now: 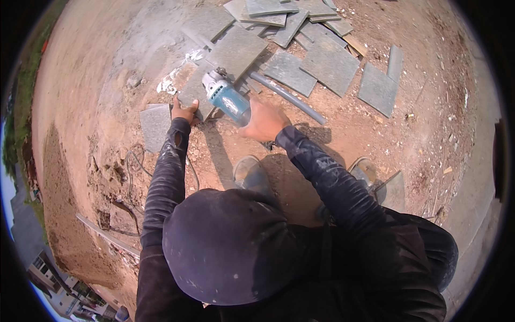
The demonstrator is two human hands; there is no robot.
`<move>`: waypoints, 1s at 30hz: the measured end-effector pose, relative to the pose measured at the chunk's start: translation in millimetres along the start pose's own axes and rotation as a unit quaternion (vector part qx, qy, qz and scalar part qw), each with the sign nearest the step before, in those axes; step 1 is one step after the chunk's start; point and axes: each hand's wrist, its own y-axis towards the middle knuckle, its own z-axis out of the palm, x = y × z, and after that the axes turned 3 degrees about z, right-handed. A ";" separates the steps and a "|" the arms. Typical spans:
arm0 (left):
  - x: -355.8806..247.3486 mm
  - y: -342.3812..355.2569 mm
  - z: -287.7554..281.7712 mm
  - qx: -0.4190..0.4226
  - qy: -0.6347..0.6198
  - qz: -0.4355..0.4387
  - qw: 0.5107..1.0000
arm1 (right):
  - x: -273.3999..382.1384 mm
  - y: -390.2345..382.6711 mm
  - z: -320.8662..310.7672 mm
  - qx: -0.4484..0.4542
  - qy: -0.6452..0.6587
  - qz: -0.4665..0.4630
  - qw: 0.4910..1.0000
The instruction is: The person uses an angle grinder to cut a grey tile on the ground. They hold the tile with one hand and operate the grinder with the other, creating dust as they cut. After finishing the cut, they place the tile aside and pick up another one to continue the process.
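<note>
My right hand [265,119] is closed around the body of a teal angle grinder [230,103] with a silver head. The grinder's head points away to the far left, over a grey stone tile [194,88]. Its disc cannot be made out clearly. With bent fingers my left hand [185,111] grips the near left edge of that tile. Beside this hand a smaller grey stone piece [155,127] lies on the ground. A larger grey slab [237,51] lies just beyond the grinder head.
Several grey slabs [331,63] are heaped at the far side, with more lying to the right [378,88]. A grey pipe [295,99] runs across the dirt near the grinder. A dark cable [130,163] loops at left. My boots [249,173] stand close behind the work.
</note>
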 end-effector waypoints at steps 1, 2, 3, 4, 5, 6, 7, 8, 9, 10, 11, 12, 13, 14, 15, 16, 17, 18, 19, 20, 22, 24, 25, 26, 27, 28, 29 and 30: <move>-0.6 0.8 -1.4 0.001 0.001 0.002 1.000 | -0.5 0.2 1.1 -0.003 0.000 -0.001 1.000; -1.1 1.5 -2.3 0.002 0.002 0.004 1.000 | -1.0 0.3 2.3 -0.005 0.000 -0.002 1.000; 0.5 -0.5 -0.4 0.001 -0.001 0.001 1.000 | -4.3 -0.6 4.6 -0.011 -0.005 -0.007 1.000; 1.9 -2.6 1.2 0.001 -0.004 -0.001 1.000 | -7.5 -1.6 7.0 -0.016 -0.010 -0.011 1.000; 3.4 -4.8 2.6 0.000 -0.006 -0.004 1.000 | -11.0 -2.6 9.0 -0.021 -0.014 -0.016 1.000; 2.8 -6.6 2.9 0.000 -0.004 -0.007 1.000 | -10.3 -5.1 7.4 -0.017 -0.010 -0.011 1.000; 2.1 -8.4 3.0 0.000 -0.003 -0.010 1.000 | -9.5 -8.4 5.6 -0.012 -0.005 -0.006 1.000; 1.4 -10.1 3.2 0.000 -0.001 -0.014 1.000 | -9.2 -10.9 4.6 -0.008 0.000 -0.002 1.000; -1.6 -10.4 3.9 -0.007 -0.002 -0.021 1.000 | -9.4 -11.2 3.9 -0.006 -0.002 0.000 1.000; -4.3 -10.8 5.1 -0.015 -0.003 -0.028 1.000 | -9.8 -11.4 3.2 -0.004 -0.003 0.002 1.000; -6.9 -11.1 6.2 -0.022 -0.004 -0.035 0.999 | -10.3 -11.4 2.4 -0.002 -0.005 0.004 1.000; -6.9 -10.9 4.9 -0.015 -0.004 -0.031 0.999 | -10.5 -12.1 2.3 -0.003 -0.002 0.002 1.000; -7.1 -10.5 3.0 -0.008 -0.004 -0.028 1.000 | -10.6 -12.8 2.0 -0.004 0.002 0.000 1.000; -6.9 -10.2 1.8 -0.001 -0.004 -0.025 1.000 | -11.0 -13.4 2.0 -0.005 0.005 -0.003 1.000; -7.6 -10.5 2.4 0.002 -0.007 -0.025 1.000 | -12.7 -13.6 2.5 -0.006 0.002 -0.006 1.000; -8.4 -10.6 2.9 0.005 -0.010 -0.025 1.000 | -14.7 -13.8 3.3 -0.007 0.000 -0.010 1.000; -9.1 -10.9 3.6 0.008 -0.014 -0.025 1.000 | -16.2 -13.8 4.1 -0.009 -0.003 -0.013 1.000; -8.5 -10.2 3.1 0.009 -0.013 -0.028 0.999 | -16.4 -14.4 3.9 -0.006 -0.004 -0.010 1.000; -8.6 -9.1 2.0 0.010 -0.013 -0.031 0.999 | -16.6 -14.9 3.7 -0.004 -0.005 -0.008 1.000; -8.2 -8.3 1.1 0.010 -0.012 -0.034 0.999 | -16.7 -15.4 3.3 -0.002 -0.005 -0.005 1.000; -8.9 -8.4 0.1 0.021 -0.006 -0.024 0.999 | -14.4 -17.2 -1.3 0.009 -0.008 0.001 1.000; -9.4 -8.4 -0.5 0.020 -0.002 -0.025 0.999 | -13.5 -17.4 -2.7 0.014 -0.011 0.003 1.000; -10.0 -8.1 -0.8 0.014 -0.001 -0.032 0.999 | -13.1 -17.2 -2.7 0.013 -0.013 0.002 1.000; -10.4 -8.1 -1.4 0.008 0.000 -0.038 0.999 | -12.5 -17.1 -2.7 0.012 -0.014 0.001 1.000; -12.1 -9.7 0.1 0.007 0.003 -0.035 0.999 | -12.3 -16.8 -2.8 0.008 -0.015 0.001 1.000; -13.5 -11.5 1.7 0.007 0.006 -0.032 0.999 | -11.9 -16.8 -3.0 0.003 -0.016 0.001 1.000; -15.4 -12.8 2.9 0.006 0.009 -0.029 1.000 | -11.5 -16.5 -3.1 -0.002 -0.017 0.001 1.000; -17.5 -13.8 3.5 0.007 0.014 -0.031 0.999 | -12.0 -15.5 -2.9 0.002 -0.018 0.000 1.000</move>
